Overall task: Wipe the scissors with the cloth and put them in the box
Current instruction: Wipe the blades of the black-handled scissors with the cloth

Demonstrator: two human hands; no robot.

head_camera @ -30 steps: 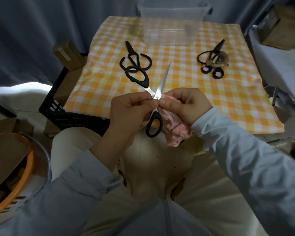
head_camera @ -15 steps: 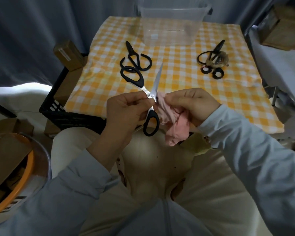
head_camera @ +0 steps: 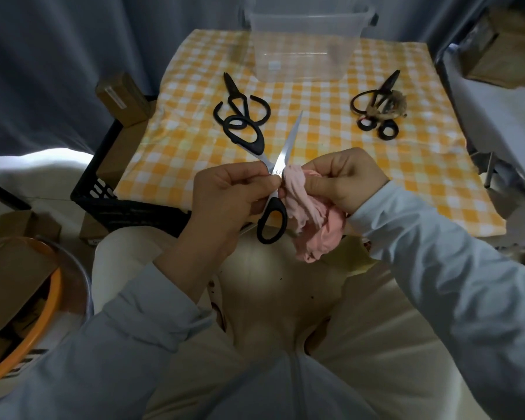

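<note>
- Small table under a yellow checked tablecloth (head_camera: 315, 153), with a dark curtain behind. The person is seated at the near edge, lap in view.
- clear plastic box (head_camera: 306, 47) sits at the far middle of the table, top open. Nothing is visible in it.
- held scissors (head_camera: 287, 147), steel with black loops, are in the air on the near side of the box, over the near table edge and well apart from the box.
- left hand (head_camera: 231, 195) pinches them at the pivot, thumb and fingers curled tight on the metal.
- right hand (head_camera: 346, 174) has its fingers wrapped round the bunched pink cloth (head_camera: 312, 225). The cloth touches the pivot from the right, and its loose end hangs toward the lap.
- Scissors are splayed in an X. The bare blade points away toward the box, tipped slightly right. One loop hangs toward the lap and the other reaches far-left. The second blade is probably inside the cloth, but I can't confirm that.
- The bare blade's long axis runs near-to-far, roughly in line with the box.
- Judgement: wiping is underway. The next stroke would likely run from pivot to tip, toward the box, with the right hand travelling and the left anchoring.
- black scissors (head_camera: 240, 101) lie near-left of the box.
- grimy scissors (head_camera: 379, 107), tangled with fibre, lie near-right of the box.
</note>
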